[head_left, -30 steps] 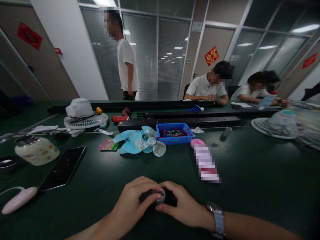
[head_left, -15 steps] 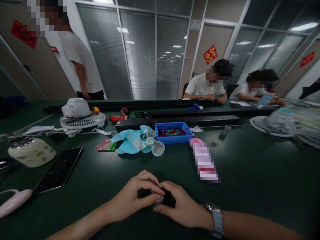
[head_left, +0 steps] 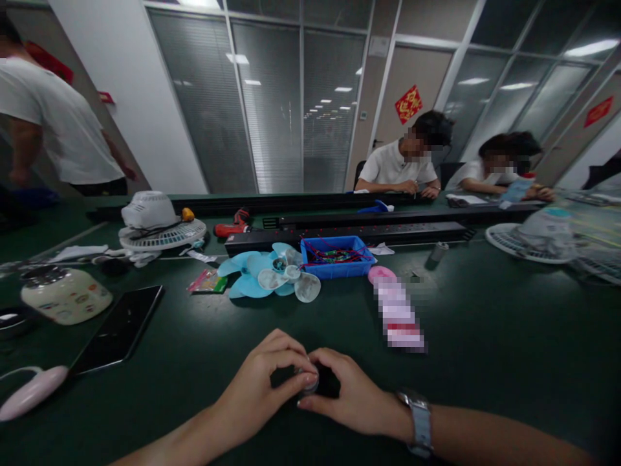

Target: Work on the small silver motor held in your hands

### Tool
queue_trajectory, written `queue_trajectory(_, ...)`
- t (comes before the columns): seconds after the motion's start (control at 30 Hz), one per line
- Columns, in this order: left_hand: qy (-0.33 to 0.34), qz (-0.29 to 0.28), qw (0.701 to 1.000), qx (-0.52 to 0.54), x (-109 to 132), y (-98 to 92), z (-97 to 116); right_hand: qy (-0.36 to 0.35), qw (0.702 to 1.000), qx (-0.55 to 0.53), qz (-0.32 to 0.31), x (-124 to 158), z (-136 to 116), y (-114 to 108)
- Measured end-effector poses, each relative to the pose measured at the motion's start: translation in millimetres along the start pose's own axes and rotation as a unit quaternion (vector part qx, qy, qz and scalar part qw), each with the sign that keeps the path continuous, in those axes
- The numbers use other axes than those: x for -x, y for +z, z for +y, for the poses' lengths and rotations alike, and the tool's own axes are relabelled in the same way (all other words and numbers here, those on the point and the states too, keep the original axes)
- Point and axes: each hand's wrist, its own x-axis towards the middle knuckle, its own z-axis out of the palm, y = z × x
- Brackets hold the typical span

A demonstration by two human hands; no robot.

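My left hand (head_left: 264, 382) and my right hand (head_left: 349, 391) meet low in the middle of the dark green table (head_left: 485, 336). Together they pinch a small round grey part (head_left: 309, 380) with a dark piece behind it. Fingers of both hands are curled around it, so most of the part is hidden. A metal watch (head_left: 420, 424) sits on my right wrist.
Blue fan blades (head_left: 262, 275), a blue bin of wires (head_left: 337, 257), a pink item (head_left: 381, 275), a black phone (head_left: 119, 327), a cream jar (head_left: 65, 294) and a fan grille with motor (head_left: 155, 223) lie beyond. Long black power strips (head_left: 349, 236) cross the table. Seated people work opposite; one stands at left.
My hands stay together on the small part with slight finger shifts. The standing person has walked leftward across the background to the frame's left edge.
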Motion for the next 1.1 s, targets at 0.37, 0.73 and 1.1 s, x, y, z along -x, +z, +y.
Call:
queue_trajectory(0.37,0.044,0.023,0.999,0.007,-1,-0.7,-4,0.009,1.000,0.007,0.003,2,1,1)
queue_trajectory(0.73,-0.126,0.125,0.968,-0.175,28,-36.5,-76,0.056,0.998,-0.011,-0.017,2,-10,-3)
queue_trajectory(1.1,-0.148,0.099,0.969,-0.172,32,-35.9,-83,0.072,0.997,-0.007,-0.029,1,-14,-6)
